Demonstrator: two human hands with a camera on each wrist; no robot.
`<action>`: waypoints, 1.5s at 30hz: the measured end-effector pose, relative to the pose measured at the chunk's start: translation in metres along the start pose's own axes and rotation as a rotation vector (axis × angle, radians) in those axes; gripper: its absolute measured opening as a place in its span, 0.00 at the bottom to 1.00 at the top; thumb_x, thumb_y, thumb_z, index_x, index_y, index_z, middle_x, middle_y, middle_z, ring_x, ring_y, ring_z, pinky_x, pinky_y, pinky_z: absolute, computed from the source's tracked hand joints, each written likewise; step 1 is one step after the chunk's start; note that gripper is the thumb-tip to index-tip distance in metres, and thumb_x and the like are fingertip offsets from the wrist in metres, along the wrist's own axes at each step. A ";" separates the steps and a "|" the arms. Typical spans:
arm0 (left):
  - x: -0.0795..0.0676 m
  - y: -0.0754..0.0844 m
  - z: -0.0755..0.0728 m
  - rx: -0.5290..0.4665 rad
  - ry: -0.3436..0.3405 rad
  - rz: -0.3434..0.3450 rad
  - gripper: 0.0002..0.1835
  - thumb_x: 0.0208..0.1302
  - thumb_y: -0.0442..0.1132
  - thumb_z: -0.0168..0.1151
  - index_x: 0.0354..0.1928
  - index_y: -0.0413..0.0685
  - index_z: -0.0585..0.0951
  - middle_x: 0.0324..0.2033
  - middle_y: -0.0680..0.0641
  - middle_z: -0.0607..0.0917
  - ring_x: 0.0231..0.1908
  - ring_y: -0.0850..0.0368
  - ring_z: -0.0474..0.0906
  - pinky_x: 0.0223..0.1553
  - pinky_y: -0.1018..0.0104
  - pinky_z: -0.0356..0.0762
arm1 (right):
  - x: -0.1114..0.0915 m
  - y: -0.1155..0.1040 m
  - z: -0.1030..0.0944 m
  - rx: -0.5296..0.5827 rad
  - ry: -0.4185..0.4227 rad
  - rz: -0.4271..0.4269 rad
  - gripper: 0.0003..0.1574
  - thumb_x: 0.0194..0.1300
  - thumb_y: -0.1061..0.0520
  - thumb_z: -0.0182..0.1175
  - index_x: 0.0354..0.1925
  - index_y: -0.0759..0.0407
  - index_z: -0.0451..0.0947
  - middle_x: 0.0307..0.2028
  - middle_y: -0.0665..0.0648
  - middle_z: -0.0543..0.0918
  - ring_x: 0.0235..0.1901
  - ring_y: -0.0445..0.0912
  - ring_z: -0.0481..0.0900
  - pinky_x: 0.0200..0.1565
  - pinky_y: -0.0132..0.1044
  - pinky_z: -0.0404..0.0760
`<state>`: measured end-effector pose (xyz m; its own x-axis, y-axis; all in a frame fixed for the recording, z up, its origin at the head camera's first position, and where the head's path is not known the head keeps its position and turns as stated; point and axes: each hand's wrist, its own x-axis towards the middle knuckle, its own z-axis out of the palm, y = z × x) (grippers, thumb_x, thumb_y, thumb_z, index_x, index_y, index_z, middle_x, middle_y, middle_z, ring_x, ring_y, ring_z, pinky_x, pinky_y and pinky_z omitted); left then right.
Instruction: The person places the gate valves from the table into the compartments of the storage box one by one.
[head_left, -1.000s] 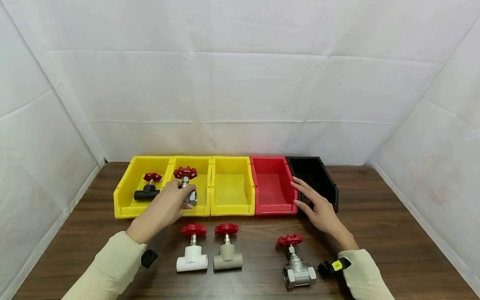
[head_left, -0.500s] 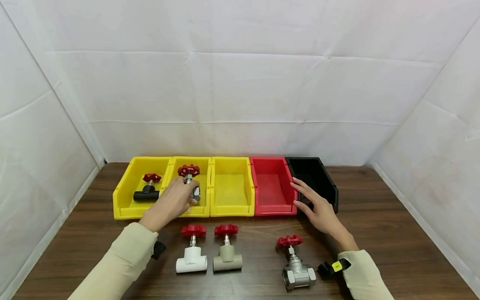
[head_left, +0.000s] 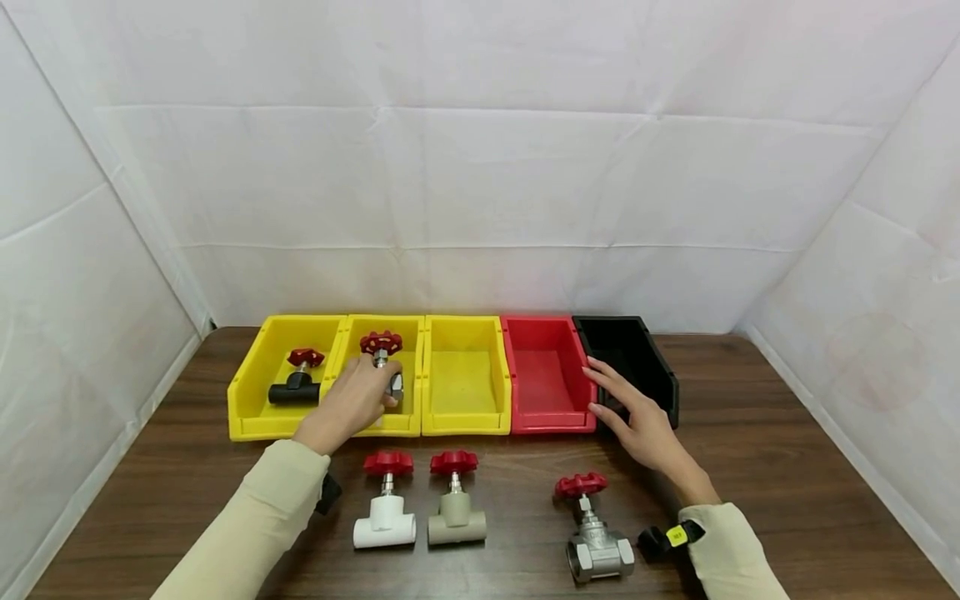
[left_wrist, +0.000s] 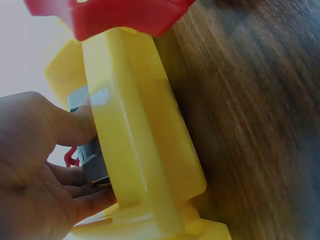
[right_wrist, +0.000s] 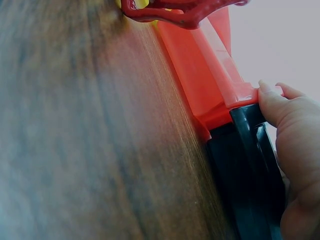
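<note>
My left hand (head_left: 351, 398) grips a steel gate valve (head_left: 397, 385) with a red handwheel, inside the second yellow bin (head_left: 401, 427) from the left. The valve stands upright, its wheel showing above my fingers. In the left wrist view, thumb and fingers close around the dark-looking valve body (left_wrist: 94, 165), just behind the yellow front lip (left_wrist: 135, 150). Over the black bin (head_left: 663, 367), my right hand (head_left: 639, 419) touches the right wall of the red bin (head_left: 551, 422) with extended fingers. The right wrist view has the thumb (right_wrist: 272, 105) at the red bin's front corner.
The leftmost yellow bin (head_left: 247, 427) holds a black tee valve (head_left: 296, 389). A third yellow bin (head_left: 465, 423) adjoins the red one. On the wooden table in front stand a white valve (head_left: 385, 525), a beige valve (head_left: 457, 521) and another steel valve (head_left: 598, 554).
My left hand has shifted slightly right and lower with the steel valve, deeper into the second yellow bin. The right hand has stayed in place.
</note>
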<state>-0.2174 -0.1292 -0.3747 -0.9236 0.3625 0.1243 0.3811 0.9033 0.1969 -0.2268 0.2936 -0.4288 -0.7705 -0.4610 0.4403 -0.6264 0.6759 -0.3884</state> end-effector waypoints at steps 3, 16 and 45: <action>0.001 0.000 0.002 0.002 0.003 0.021 0.22 0.57 0.31 0.68 0.55 0.39 0.76 0.37 0.35 0.81 0.45 0.36 0.73 0.49 0.46 0.72 | -0.001 0.001 0.000 -0.002 0.005 -0.006 0.39 0.63 0.60 0.63 0.70 0.51 0.62 0.70 0.52 0.61 0.66 0.49 0.63 0.56 0.41 0.72; 0.003 -0.004 0.009 0.027 -0.004 0.071 0.23 0.56 0.29 0.68 0.55 0.36 0.77 0.37 0.36 0.82 0.43 0.36 0.75 0.50 0.45 0.72 | -0.002 0.000 0.002 0.014 -0.013 0.016 0.40 0.64 0.59 0.63 0.71 0.48 0.61 0.71 0.50 0.59 0.66 0.47 0.62 0.56 0.48 0.72; 0.008 -0.004 0.008 -0.030 -0.096 0.043 0.19 0.58 0.25 0.64 0.53 0.37 0.78 0.27 0.46 0.83 0.40 0.40 0.77 0.44 0.51 0.76 | 0.000 0.000 -0.001 0.003 -0.011 0.012 0.39 0.64 0.59 0.63 0.70 0.49 0.62 0.71 0.50 0.60 0.66 0.47 0.63 0.57 0.44 0.71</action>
<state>-0.2268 -0.1279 -0.3825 -0.9054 0.4226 0.0403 0.4205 0.8797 0.2222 -0.2268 0.2937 -0.4277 -0.7793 -0.4590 0.4266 -0.6173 0.6795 -0.3966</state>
